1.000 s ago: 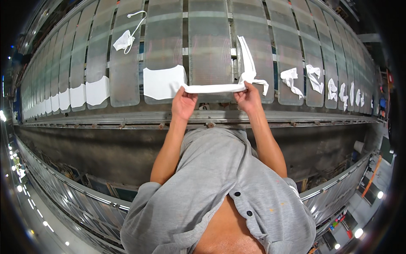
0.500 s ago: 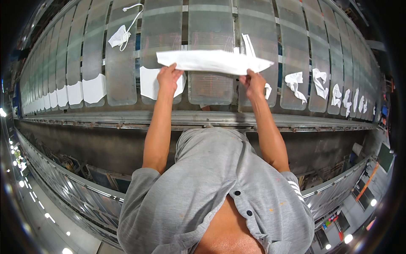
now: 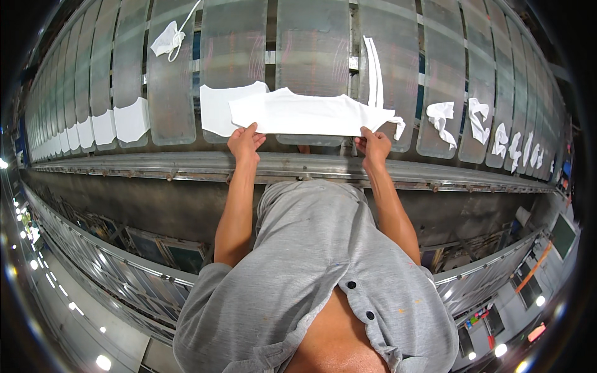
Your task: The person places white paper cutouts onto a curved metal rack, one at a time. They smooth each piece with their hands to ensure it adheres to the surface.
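A wide white fabric piece (image 3: 311,115) with a straight near edge and a cut, notched far edge stretches between my hands. My left hand (image 3: 246,143) pinches its near left corner. At the near right corner my right hand (image 3: 373,144) pinches it too. The piece spans the near end of a grey flat pallet (image 3: 311,56). Its left end overlaps another white fabric piece (image 3: 217,105) lying on the pallet to the left. Beyond its right end a narrow folded white strip (image 3: 374,71) and a small crumpled white scrap (image 3: 399,127) lie on the right pallet.
Several pallets on the left carry flat white pieces (image 3: 130,121). Crumpled white pieces (image 3: 441,124) lie on those to the right. A white cloth bundle with a cord (image 3: 166,40) rests at the far left. A metal rail (image 3: 298,166) runs between me and the pallets.
Both hands have drawn the fabric piece nearer to me and lowered it toward the pallets. It now appears spread wider and flatter, and its left end covers part of the neighbouring piece.
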Tool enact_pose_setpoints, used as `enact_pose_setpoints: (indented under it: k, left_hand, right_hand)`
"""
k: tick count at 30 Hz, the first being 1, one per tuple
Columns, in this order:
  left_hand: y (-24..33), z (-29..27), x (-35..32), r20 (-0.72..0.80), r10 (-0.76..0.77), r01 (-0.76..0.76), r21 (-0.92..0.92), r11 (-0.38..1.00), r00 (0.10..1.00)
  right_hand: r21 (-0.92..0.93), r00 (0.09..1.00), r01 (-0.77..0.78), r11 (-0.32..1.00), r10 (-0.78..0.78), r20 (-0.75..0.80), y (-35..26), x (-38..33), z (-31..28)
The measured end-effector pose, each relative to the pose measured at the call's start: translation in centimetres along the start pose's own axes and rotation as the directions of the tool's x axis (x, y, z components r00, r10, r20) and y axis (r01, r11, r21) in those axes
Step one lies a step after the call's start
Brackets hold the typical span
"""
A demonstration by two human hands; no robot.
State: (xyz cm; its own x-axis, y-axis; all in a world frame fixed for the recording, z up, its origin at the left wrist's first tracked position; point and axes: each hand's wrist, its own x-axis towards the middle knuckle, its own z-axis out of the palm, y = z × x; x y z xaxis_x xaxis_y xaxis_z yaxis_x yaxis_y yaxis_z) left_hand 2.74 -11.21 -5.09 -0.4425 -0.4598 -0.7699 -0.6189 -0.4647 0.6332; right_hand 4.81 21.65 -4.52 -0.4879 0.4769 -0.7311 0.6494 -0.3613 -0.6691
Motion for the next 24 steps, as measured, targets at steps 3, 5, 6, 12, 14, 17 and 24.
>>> enact_pose_setpoints:
  k: [3,5,6,12,14,17,24]
  left_hand:
    - [-0.6,-0.6,0.0,0.023,0.002,-0.001,-0.034,0.999,1.0]
    - [-0.5,-0.8,-0.1,0.104,0.035,-0.016,-0.176,0.984,0.994]
    - [0.0,-0.7,-0.5,0.143,0.056,-0.019,-0.245,0.969,0.988]
    - [7.5,4.2,-1.4,0.191,0.432,-0.379,-0.258,0.889,0.881]
    - [10.7,6.4,-2.0,0.241,0.522,-0.464,-0.261,0.847,0.818]
    - [14.0,8.2,1.0,0.315,0.546,-0.478,-0.27,0.836,0.777]
    - [12.2,9.4,3.8,0.271,0.494,-0.482,-0.115,0.869,0.826]
  right_hand:
    - [0.093,1.0,-0.014,0.996,0.013,0.014,0.9,-0.2,-0.6]
    - [0.19,0.999,-0.036,0.981,0.033,0.017,0.6,-0.6,-0.6]
    - [0.255,0.999,-0.039,0.966,0.028,0.045,0.1,-0.6,-0.5]
    - [0.388,0.983,0.116,0.914,-0.162,0.087,-6.3,1.7,1.6]
    - [0.401,0.967,0.233,0.886,-0.253,-0.003,-9.8,1.2,4.2]
    - [0.382,0.881,0.442,0.812,-0.472,-0.016,-14.7,0.7,6.4]
    - [0.291,0.882,0.423,0.858,-0.464,0.084,-11.7,4.2,7.1]
